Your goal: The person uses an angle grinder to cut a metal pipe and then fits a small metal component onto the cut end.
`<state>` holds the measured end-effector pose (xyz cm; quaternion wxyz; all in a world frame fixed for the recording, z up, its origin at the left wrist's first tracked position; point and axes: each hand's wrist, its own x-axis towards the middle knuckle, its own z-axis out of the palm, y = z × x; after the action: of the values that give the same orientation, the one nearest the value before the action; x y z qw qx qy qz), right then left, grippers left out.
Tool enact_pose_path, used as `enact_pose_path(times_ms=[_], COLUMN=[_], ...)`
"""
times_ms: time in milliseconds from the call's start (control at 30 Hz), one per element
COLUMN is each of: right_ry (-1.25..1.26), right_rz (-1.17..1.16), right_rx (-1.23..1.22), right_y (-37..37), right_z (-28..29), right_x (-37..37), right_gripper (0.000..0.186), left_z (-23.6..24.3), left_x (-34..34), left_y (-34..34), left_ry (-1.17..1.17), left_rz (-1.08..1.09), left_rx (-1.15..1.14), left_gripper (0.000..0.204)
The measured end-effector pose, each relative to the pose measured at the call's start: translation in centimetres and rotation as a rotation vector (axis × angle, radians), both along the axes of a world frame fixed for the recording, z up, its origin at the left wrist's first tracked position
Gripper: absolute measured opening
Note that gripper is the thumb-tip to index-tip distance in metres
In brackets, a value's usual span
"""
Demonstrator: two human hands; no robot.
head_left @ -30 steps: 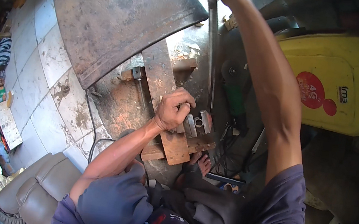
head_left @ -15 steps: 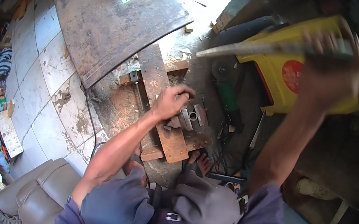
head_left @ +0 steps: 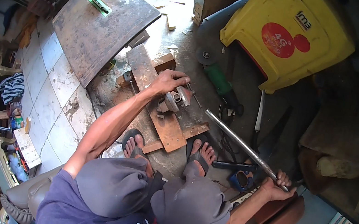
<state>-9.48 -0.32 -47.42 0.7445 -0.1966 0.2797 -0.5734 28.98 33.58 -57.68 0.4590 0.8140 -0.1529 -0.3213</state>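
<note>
Centre frame: left hand (head_left: 168,82) presses on the fitting (head_left: 172,103). Right hand (head_left: 276,187) clamped on rod (head_left: 241,145), lower right. Next: aim strike accurately.

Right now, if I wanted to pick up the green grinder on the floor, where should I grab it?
Probably around the green grinder's long body, coming down from above. It lies flat on the floor, and the body is a straight, slim handle. Keep your fingers off the round disc at its upper-left end.

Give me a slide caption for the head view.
Left hand steadies small metal pieces; right hand grips a long metal bar.
</note>
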Motion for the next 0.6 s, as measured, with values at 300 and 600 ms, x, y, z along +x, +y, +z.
enact_pose_path(times_ms=[300,600], right_ry=[-0.034,0.012], right_rz=[-0.06,-0.089], right_rx=[0.136,0.222], right_y=[0.1,2.8], right_z=[-3.2,-5.9], right_x=[-1.0,-0.5], right_gripper=[0.043,0.041], left_z=[0.9,0.9], left_x=[-0.2,-0.3], left_y=[-0.1,0.1], left_ry=[-0.004,-0.007], left_rz=[-0.008,-0.008], left_rx=[0.055,0.025], left_gripper=[0.041,0.043])
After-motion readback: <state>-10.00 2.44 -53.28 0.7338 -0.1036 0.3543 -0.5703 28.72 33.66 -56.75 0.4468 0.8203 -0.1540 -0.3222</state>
